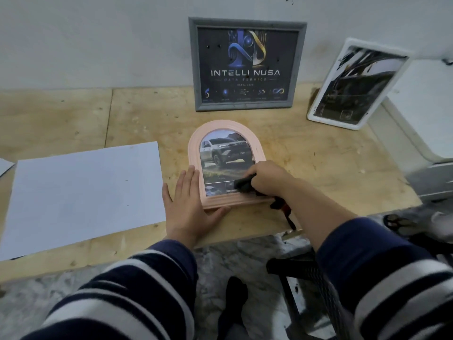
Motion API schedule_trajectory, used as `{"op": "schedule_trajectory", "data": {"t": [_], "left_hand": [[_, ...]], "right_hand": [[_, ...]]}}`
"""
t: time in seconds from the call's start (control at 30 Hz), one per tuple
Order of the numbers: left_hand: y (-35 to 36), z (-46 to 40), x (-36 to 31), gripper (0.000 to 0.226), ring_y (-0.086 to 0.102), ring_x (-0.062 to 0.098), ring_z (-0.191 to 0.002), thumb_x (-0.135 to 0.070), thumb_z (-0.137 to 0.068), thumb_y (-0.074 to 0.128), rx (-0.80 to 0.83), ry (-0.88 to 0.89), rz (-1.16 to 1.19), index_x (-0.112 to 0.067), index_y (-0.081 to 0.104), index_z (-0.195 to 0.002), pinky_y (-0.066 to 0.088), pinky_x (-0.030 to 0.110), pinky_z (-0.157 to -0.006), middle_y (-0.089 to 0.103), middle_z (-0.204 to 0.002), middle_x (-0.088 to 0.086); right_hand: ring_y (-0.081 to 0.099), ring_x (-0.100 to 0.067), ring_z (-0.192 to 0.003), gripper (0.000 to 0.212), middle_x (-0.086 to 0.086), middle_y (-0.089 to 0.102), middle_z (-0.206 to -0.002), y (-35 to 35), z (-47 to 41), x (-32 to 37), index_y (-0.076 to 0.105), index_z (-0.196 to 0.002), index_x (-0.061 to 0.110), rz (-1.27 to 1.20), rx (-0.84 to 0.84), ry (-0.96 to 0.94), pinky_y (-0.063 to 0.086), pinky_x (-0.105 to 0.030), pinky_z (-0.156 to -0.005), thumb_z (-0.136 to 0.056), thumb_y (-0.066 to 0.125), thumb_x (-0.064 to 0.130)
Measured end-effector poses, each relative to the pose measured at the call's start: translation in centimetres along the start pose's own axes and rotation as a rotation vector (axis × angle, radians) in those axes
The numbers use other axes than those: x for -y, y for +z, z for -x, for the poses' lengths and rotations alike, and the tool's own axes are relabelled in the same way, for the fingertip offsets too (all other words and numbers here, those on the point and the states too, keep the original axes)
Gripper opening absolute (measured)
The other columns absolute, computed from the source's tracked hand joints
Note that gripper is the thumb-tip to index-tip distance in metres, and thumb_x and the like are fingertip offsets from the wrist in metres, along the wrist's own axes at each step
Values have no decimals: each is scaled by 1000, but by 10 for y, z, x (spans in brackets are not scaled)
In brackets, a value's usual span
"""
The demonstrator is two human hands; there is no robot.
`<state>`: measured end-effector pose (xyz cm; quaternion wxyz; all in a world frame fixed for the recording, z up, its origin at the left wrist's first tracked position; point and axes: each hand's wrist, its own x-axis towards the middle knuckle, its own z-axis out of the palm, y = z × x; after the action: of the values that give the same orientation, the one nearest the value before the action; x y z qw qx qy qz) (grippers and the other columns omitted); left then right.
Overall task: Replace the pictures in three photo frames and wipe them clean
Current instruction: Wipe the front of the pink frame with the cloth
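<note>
A pink arched photo frame [259,148] lies flat on the plywood table [318,173], showing a picture of a pickup truck. My left hand [188,207] rests flat against the frame's lower left corner, fingers together. My right hand [268,179] is closed on a black cloth [244,184] pressed to the lower part of the frame's glass. A grey rectangular frame [247,107] with a dark "INTELLI NUSA" poster leans upright against the wall behind. A white frame [316,116] with a dark picture leans at the right.
A large white sheet of paper [83,195] lies on the table to the left. A white box-like object [429,114] stands at the right behind the white frame. The table's front edge runs just below my hands, with a black chair frame [294,268] underneath.
</note>
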<state>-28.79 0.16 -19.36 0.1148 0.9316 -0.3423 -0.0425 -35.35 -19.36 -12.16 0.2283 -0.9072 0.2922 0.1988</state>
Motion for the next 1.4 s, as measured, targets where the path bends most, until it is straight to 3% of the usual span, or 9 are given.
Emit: {"op": "schedule_trajectory", "data": {"t": [0.1,0.27,0.4,0.47,0.57,0.73,1.03,1.2,1.4], "left_hand": [[2,-1,0,114,14,16,-147,-88,-66,31,-17,2,8,-12,24,-151,8,55,-115,17,-160,-2],[2,-3,-1,114,12,15,-148,-89,-67,30,-29,4,2,-14,22,-151,6,54,-116,15,-160,-3],[3,-5,-2,114,11,14,-148,-90,-66,31,-15,-20,-9,-15,21,-151,5,53,-116,14,-160,-4],[5,-6,0,114,10,14,-148,-90,-66,30,-6,-24,-11,-15,19,-152,4,53,-117,12,-161,-4],[5,-5,1,115,7,13,-148,-90,-66,26,5,-27,-20,-16,16,-152,3,53,-117,9,-161,-5],[4,-4,0,114,5,13,-148,-89,-66,23,3,-25,-16,-15,15,-153,3,53,-117,8,-161,-4],[4,-2,1,114,7,13,-148,-89,-66,26,-10,-18,19,-16,16,-152,3,53,-117,10,-160,-5],[5,-1,2,114,7,13,-148,-90,-65,25,-18,-13,47,-17,15,-152,2,54,-117,10,-160,-6],[4,-2,2,115,4,12,-148,-91,-65,25,-7,-15,52,-18,12,-152,1,54,-117,7,-161,-7]], "right_hand": [[60,-25,-100,31,-2,67,-109,-24,-18,0,72,-100,17,-68,-63,55,50,-30,-86,-82,48,11],[57,-26,-96,40,-3,64,-109,-41,-55,20,66,-114,26,-9,-327,-62,38,-27,-70,-84,48,6],[43,-30,-116,55,-4,47,-140,-20,-63,18,46,-139,27,385,-284,-100,40,-37,-90,-90,40,2],[39,-29,-120,56,1,45,-144,-7,-59,12,42,-141,26,397,-316,-101,38,-38,-94,-90,39,3],[42,-28,-117,47,1,52,-133,0,-53,5,52,-130,24,326,-307,-94,40,-37,-94,-88,43,6],[51,-28,-101,33,-4,56,-111,11,-30,0,63,-111,22,252,-288,-61,39,-30,-70,-85,49,8],[55,-33,-92,24,-13,56,-101,37,15,-3,63,-105,9,34,-350,-47,32,-30,-64,-87,48,8],[52,-23,-83,19,-5,58,-85,27,23,-2,64,-95,11,-414,-315,47,36,-27,-62,-88,46,6],[49,-22,-73,14,-3,53,-71,51,42,-12,57,-80,12,-441,-449,153,30,-28,-54,-93,52,18]]}}
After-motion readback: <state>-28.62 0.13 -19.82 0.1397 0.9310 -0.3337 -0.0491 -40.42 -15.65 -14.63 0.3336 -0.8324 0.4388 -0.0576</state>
